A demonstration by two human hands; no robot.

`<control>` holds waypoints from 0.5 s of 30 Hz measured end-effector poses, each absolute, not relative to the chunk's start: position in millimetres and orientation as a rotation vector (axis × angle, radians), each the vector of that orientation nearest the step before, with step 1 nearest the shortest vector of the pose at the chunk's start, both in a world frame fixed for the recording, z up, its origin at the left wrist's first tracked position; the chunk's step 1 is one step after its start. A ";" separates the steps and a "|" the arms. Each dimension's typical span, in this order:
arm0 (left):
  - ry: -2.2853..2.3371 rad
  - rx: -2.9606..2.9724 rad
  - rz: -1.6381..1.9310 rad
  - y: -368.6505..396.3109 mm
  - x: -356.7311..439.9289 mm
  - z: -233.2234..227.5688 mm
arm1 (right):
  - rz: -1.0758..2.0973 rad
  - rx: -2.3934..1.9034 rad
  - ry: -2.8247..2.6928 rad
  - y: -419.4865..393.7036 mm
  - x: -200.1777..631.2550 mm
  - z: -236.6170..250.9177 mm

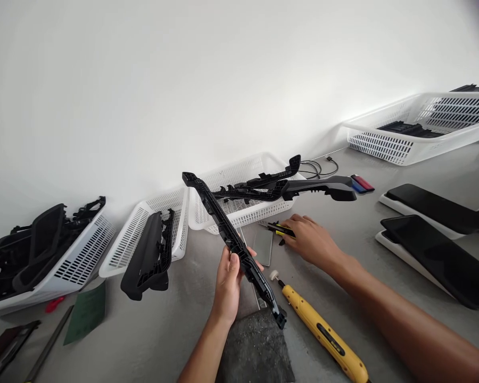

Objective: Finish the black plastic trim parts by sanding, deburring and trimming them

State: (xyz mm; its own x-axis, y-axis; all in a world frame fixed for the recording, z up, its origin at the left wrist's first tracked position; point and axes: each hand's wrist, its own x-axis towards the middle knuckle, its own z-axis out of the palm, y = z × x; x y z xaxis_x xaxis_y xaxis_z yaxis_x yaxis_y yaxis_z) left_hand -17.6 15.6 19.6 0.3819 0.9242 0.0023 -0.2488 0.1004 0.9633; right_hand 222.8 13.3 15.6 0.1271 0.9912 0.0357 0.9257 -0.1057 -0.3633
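My left hand (230, 282) is closed round the middle of a long black plastic trim piece (225, 229), held up at a slant with its ribbed side facing me. Its lower end hangs above a dark, rough block (257, 348). Further right, my right hand (309, 236) has its fingers curled over a yellow-and-black utility knife (281, 230) low over the table; part of the knife is hidden under the fingers. Beside the knife lies a flat grey plate (263, 246). A yellow rotary tool (323, 332) with a pale round tip rests just below my right hand.
White baskets (243, 219) with black plastic parts stand along the wall, including one at the far right (383, 149). A green abrasive sheet (87, 314) lies left. Black-topped pieces (439, 255) lie right, near a cable (319, 169) and a red-and-blue item (362, 184).
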 end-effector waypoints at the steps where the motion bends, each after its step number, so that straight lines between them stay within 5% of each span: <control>1: 0.760 1.154 1.002 16.0 -17.9 18.6 | 0.315 -2.120 -1.859 13.6 222.9 16.6; 9: 0.754 1.187 0.994 17.6 -18.3 18.7 | 0.331 -2.207 -1.644 11.9 219.4 28.6; 15: 0.749 1.200 0.990 18.6 -21.0 13.2 | 0.445 -1.631 -1.733 0.4 204.4 36.4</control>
State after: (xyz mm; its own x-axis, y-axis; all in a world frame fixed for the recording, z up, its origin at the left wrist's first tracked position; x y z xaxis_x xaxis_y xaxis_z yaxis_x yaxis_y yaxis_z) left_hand -21.0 18.6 13.2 0.4025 0.9149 0.0319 -0.2184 0.0621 0.9739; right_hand 204.4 0.4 36.4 0.0431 0.9658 0.2558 0.7234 0.1465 -0.6748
